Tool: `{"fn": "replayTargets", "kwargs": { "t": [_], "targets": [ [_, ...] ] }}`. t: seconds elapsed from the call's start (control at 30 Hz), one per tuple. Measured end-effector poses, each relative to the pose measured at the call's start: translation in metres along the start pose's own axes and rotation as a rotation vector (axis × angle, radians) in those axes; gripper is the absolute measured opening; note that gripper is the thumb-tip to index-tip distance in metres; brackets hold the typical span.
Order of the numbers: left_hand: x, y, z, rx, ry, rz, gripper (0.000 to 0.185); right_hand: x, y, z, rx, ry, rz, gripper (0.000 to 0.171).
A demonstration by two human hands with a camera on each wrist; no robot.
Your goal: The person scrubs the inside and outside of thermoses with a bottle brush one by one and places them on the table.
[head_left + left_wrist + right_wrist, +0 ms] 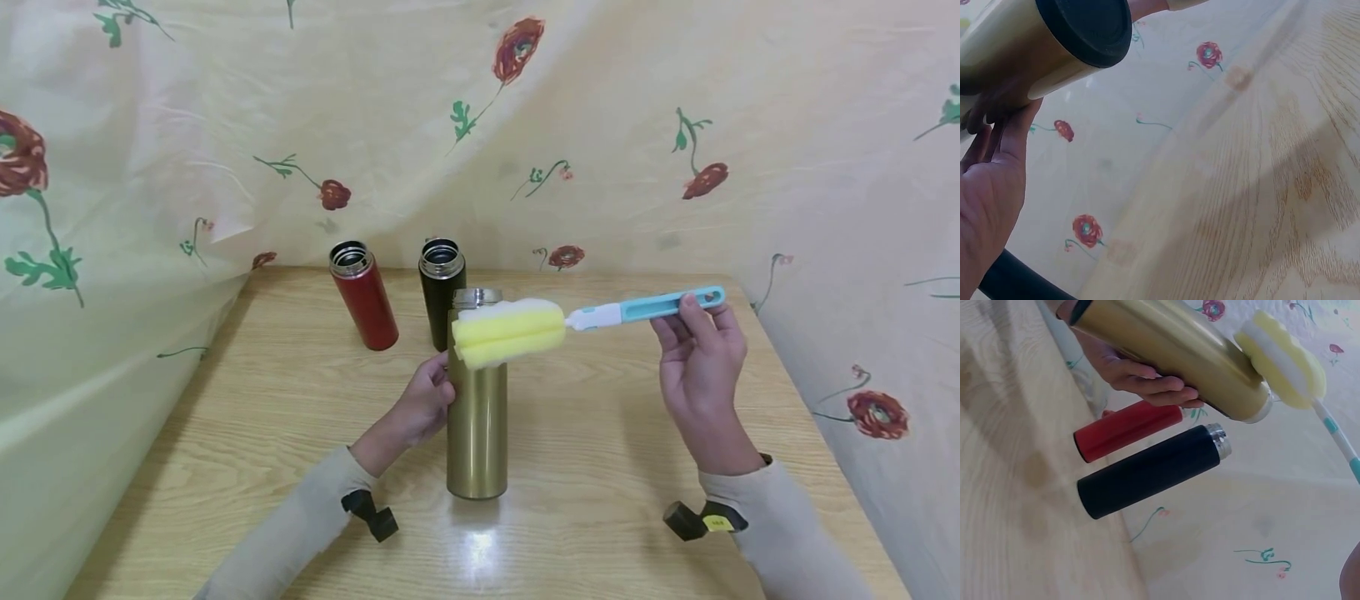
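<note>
My left hand (422,407) grips a gold thermos bottle (477,433) by its side, with the fingers behind it. The bottle is uncapped, its steel neck at the top, and its dark base (1094,28) shows in the left wrist view, lifted above the table. In my right hand (701,367) the light-blue handle of a bottle brush (645,310) is pinched between thumb and fingers. The yellow and white sponge head (510,333) lies across the upper part of the gold bottle in the head view, just below its mouth.
Behind the gold bottle, a red thermos bottle (366,300) and a black thermos bottle (437,287) stand uncapped on the wooden table (300,417). A flowered cloth (420,108) hangs round the table's back and sides.
</note>
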State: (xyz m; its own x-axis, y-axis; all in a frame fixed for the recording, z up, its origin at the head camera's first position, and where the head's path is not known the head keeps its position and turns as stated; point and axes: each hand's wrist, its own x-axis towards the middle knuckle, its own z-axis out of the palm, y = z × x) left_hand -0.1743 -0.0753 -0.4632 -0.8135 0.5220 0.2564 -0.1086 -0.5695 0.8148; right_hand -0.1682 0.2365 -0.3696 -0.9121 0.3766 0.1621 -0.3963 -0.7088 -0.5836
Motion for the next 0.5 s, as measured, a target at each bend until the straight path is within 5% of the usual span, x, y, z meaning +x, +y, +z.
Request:
{"fn": "replayTargets", "kwargs": {
  "t": [0.5],
  "targets": [
    [-0.002,-0.002,0.000,0.035,0.018,-0.029,0.073,-0.014,0.003,-0.018,-0.029,0.052,0.047,0.009]
  ]
}}
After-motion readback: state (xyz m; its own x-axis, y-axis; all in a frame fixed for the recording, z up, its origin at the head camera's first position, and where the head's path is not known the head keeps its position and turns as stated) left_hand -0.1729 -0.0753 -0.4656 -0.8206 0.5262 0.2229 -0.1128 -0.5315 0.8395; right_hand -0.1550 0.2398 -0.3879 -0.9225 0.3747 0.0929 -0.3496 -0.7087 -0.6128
